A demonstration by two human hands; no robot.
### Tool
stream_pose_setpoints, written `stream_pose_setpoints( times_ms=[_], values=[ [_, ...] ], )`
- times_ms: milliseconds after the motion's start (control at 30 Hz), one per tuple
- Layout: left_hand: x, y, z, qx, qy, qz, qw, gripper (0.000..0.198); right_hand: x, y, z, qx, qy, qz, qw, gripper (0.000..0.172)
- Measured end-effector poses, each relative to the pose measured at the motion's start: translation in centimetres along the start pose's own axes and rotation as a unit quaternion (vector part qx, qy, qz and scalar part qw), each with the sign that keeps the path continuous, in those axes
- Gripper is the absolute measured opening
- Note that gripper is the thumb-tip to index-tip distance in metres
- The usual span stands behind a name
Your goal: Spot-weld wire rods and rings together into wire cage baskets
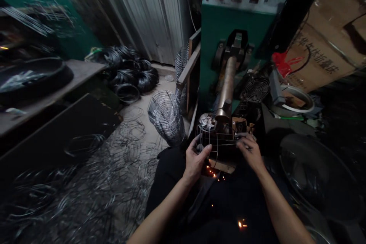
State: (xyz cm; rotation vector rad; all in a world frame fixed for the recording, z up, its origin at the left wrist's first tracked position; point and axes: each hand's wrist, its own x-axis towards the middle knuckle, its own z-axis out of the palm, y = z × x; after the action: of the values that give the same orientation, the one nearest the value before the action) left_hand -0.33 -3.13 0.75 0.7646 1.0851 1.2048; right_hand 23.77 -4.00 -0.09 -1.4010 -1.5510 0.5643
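Observation:
My left hand (195, 161) is closed around the side of a small wire frame (217, 148), which has curved rods and looks like a basket. Across from it, my right hand (251, 153) pinches a thin metal wire (227, 144) that reaches toward the frame. Just above the frame is the brass-coloured arm (228, 87) of a green spot welder (210, 26); whether they touch is hidden. Orange sparks (211, 171) fall below the frame, and more glow (242, 224) over my dark clothing.
A leaning stack of wire baskets (166, 116) stands on the floor at left, near black wire coils (128, 68). Loose wire pieces (114, 190) litter the floor. A bench (82, 70) runs along the left. To the right are a cardboard box (323, 45) and a round pan (310, 103).

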Motion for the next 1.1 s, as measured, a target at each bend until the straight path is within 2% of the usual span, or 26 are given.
stream_pose_setpoints(
  times_ms=[100,333,600,1100],
  values=[
    [0.3,0.0,0.0,-0.013,-0.004,-0.004,1.0,0.072,0.0,-0.7,0.8,-0.031,0.035,-0.014,0.999,0.031],
    [1.5,-0.1,0.4,-0.05,0.0,0.001,0.999,0.077,2.1,-1.7,2.4,-0.092,0.078,-0.047,0.992,0.036],
    [2.4,0.8,1.3,-0.07,-0.003,-0.008,0.998,0.081,3.3,-1.8,2.8,-0.109,0.082,-0.033,0.99,0.04],
    [4.0,0.4,2.3,-0.071,-0.006,0.005,0.997,0.08,4.6,-1.1,2.2,-0.109,0.084,-0.039,0.99,0.042]
  ],
)
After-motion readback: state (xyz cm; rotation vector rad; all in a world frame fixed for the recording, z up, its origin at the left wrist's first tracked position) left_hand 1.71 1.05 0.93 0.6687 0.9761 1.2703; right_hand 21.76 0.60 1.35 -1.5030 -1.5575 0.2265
